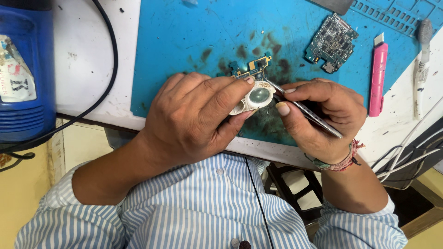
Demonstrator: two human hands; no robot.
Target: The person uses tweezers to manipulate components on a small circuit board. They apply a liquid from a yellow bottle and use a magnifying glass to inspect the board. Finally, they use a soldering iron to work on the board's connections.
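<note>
In the head view, your left hand (194, 117) pinches a small white housing with a round lens (255, 97) between thumb and fingers, lifted just above the blue work mat (184, 41) so its face stays turned toward you. Your right hand (318, 115) grips metal tweezers (300, 108) pen-style, tips at the housing's upper edge; a small yellow-edged circuit board (253, 67) lies just behind, and a green circuit board (332, 42) and a pink tool (377, 78) lie well apart.

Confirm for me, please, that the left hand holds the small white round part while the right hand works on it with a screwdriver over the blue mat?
Not quite: the head view shows metal tweezers, not a screwdriver, in the right hand. The rest stands: the left hand holds the small white round part over the blue mat.
</note>
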